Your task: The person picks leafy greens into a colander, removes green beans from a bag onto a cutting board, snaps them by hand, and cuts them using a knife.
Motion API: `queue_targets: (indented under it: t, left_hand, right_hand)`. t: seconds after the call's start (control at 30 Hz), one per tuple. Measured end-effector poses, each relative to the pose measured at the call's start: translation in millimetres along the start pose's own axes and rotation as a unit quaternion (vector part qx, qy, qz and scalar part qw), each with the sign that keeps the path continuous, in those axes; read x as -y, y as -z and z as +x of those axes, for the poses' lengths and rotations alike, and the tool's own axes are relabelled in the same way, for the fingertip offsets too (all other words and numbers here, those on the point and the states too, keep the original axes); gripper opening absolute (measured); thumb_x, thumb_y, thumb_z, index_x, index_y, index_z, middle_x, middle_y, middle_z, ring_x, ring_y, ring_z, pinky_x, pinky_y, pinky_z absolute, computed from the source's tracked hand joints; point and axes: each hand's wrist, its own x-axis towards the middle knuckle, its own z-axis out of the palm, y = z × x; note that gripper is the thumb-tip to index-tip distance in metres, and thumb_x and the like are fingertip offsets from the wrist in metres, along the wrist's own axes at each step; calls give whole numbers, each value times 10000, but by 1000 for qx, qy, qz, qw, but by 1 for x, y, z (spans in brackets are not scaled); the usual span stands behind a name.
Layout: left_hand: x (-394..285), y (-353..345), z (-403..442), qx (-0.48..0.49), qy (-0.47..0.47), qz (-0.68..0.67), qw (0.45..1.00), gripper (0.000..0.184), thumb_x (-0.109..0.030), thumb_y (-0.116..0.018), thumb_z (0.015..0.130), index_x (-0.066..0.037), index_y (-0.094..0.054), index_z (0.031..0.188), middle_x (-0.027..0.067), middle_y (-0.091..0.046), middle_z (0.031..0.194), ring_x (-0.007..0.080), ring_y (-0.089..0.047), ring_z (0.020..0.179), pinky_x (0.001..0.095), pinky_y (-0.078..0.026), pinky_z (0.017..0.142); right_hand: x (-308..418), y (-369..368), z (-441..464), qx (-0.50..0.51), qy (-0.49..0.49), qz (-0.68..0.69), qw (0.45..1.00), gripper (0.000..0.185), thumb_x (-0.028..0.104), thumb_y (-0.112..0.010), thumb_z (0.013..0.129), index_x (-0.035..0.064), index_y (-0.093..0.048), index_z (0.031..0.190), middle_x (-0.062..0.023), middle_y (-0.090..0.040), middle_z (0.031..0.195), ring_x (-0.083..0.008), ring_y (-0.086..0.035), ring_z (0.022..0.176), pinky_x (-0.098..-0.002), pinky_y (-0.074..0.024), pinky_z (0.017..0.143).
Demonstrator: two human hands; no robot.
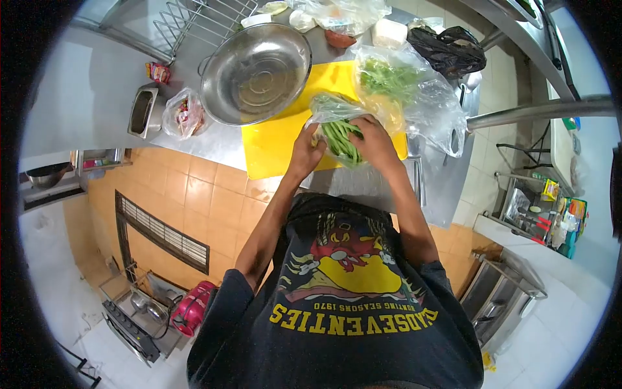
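Note:
A clear plastic bag (324, 105) of green beans (342, 139) is held over the front of the yellow cutting board (267, 152). My left hand (308, 152) is closed on the near left side of the bag. On the other side, my right hand (374, 141) grips the bag's edge, its fingers curled against the beans. The bag's mouth gapes between the hands, showing the beans. Beyond my left hand, a large steel bowl (262, 74) rests partly on the board. Just past my right hand lies another clear bag with leafy greens (392, 81).
A black plastic bag (448, 52), a white block (389, 32) and a wire rack (201, 24) line the table's far side. To the left are a small bag of red and white pieces (184, 115) and a steel container (144, 111). A metal pole (538, 113) stands at right.

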Motion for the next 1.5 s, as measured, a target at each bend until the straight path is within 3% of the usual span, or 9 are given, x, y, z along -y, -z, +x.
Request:
queue_targets:
  t: [0.13, 0.23, 0.33, 0.43, 0.63, 0.73, 0.83, 1.23, 1.5]
  left_hand:
    - [-14, 2, 1, 29, 40, -35, 998, 383, -48, -599, 803, -26, -564, 1183, 244, -581, 1140, 392, -571, 1041, 415, -467, 876]
    - [-14, 0, 0, -9, -24, 17, 1000, 359, -55, -626, 808, -27, -579, 1162, 245, -538, 1220, 410, -551, 1090, 418, -481, 877]
    - [-35, 7, 3, -12, -90, 109, 990, 347, -66, -645, 816, -23, -581, 1154, 241, -484, 1297, 412, -538, 1121, 406, -514, 828]
    - [-40, 6, 2, -28, -43, 17, 999, 344, -70, -648, 823, -20, -578, 1156, 234, -473, 1314, 411, -542, 1108, 391, -536, 761]
    - [-44, 19, 1, 5, -47, 136, 990, 326, -84, -642, 839, -38, -587, 1157, 216, -461, 1330, 358, -594, 1010, 380, -535, 753]
    - [-54, 20, -3, -2, -33, 167, 985, 311, -97, -640, 847, -57, -604, 1153, 193, -462, 1335, 320, -604, 972, 383, -520, 786]
    - [-71, 25, -5, 2, -6, 182, 983, 315, -103, -644, 845, -72, -616, 1157, 170, -468, 1335, 315, -591, 920, 399, -501, 813]
    - [-88, 25, -7, -99, -108, 246, 958, 220, -167, -710, 827, -67, -693, 1022, 110, -579, 1087, 262, -523, 949, 362, -453, 825]
    - [-93, 7, -4, 11, 59, -98, 993, 319, -268, -638, 915, -19, -639, 1114, 56, -677, 903, 110, -576, 741, 247, -451, 664]
  right_hand:
    - [2, -7, -3, -47, 6, -59, 997, 241, 116, -656, 806, 26, -637, 1030, -162, -563, 1116, -344, -525, 1083, -416, -458, 900]
    - [14, 4, -7, -88, 0, -24, 996, 204, 80, -651, 817, -1, -639, 1004, -147, -591, 1022, -342, -558, 1008, -389, -456, 868]
    - [3, 13, -6, -49, -40, -17, 998, 231, 96, -651, 835, 23, -654, 1054, -146, -622, 894, -325, -607, 862, -380, -477, 792]
    - [-5, 25, -11, -27, -20, 42, 999, 257, 106, -641, 860, 42, -655, 1108, -143, -643, 792, -273, -620, 720, -351, -483, 713]
    - [3, 57, -24, 90, -124, 97, 983, 250, 113, -606, 892, 34, -648, 1126, -93, -681, 865, -153, -587, 710, -303, -467, 677]
    - [0, 61, -29, 67, -105, 88, 988, 243, 107, -592, 887, 27, -634, 1113, -159, -679, 965, -257, -650, 844, -331, -490, 766]
    - [-4, 64, -35, 54, -123, 98, 986, 235, 92, -583, 884, 23, -634, 1102, -151, -669, 962, -225, -628, 789, -312, -481, 745]
    - [-7, 77, -54, 37, -161, 311, 936, 192, 161, -621, 912, 40, -623, 1062, 31, -516, 719, -53, -455, 621, -210, -364, 544]
    - [-1, 61, -47, 43, -181, 379, 907, 207, 181, -635, 911, 52, -625, 1072, 28, -542, 732, -52, -474, 596, -206, -386, 531]
